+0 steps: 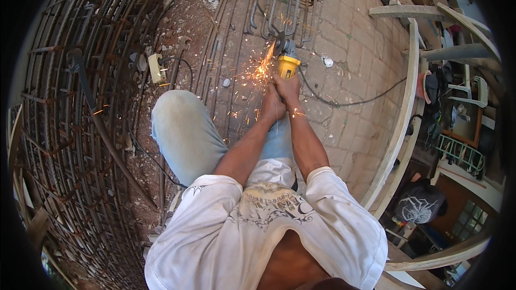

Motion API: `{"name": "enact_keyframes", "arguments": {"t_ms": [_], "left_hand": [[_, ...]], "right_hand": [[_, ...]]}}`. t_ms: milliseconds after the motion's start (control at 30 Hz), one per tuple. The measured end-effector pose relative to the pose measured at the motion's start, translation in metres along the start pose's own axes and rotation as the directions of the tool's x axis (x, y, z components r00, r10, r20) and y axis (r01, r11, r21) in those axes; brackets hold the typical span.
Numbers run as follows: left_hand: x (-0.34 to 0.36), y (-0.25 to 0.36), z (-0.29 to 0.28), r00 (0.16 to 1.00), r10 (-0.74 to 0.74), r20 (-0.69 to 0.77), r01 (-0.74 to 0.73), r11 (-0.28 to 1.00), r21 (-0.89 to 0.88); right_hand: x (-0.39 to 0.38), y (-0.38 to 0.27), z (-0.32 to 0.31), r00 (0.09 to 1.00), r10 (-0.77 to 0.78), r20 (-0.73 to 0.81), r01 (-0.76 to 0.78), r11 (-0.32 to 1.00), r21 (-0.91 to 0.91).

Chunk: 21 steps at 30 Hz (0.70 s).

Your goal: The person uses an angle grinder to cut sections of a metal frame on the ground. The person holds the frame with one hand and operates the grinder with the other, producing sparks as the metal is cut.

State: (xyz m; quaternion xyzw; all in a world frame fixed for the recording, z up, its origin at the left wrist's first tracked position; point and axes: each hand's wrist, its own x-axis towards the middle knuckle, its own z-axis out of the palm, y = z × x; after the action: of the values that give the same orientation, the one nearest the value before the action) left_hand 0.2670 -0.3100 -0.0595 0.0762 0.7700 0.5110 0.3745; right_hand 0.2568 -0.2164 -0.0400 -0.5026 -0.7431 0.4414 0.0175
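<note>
A yellow angle grinder [288,66] with a dark cutting disc [279,44] is held low in front of me. My right hand [288,89] is closed around its yellow body. Just below and to the left, my left hand [273,103] is also closed against the tool, its fingers partly hidden. Orange sparks [262,70] spray left and down from the disc. At the disc lie the near ends of several ribbed steel bars [275,1], tied together with bent bar stirrups. Which bar the disc touches cannot be made out.
Long thin rods [214,48] lie along the ground left of the grinder. A yellowish socket box [157,69] with a black cord sits beyond my left knee. Rusty rebar cages [70,129] stack up at far left. The grinder's cord [349,104] crosses the paving toward a wooden frame [409,91].
</note>
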Motion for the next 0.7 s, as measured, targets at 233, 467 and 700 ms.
{"name": "enact_keyframes", "arguments": {"t_ms": [233,467,700], "left_hand": [[0.007,0.003,-0.001,0.998,0.067,-0.011,-0.067,0.998,-0.012],[0.016,-0.009,0.007,0.994,0.096,-0.060,-0.096,0.995,0.007],[0.017,-0.013,0.009,0.985,0.160,-0.069,-0.162,0.987,-0.021]], "right_hand": [[0.009,-0.001,0.006,0.997,-0.048,-0.062,0.048,0.999,-0.012],[0.021,0.010,0.011,0.996,-0.081,-0.040,0.082,0.996,0.024],[0.021,0.011,0.009,0.997,-0.078,0.004,0.078,0.994,0.071]]}}
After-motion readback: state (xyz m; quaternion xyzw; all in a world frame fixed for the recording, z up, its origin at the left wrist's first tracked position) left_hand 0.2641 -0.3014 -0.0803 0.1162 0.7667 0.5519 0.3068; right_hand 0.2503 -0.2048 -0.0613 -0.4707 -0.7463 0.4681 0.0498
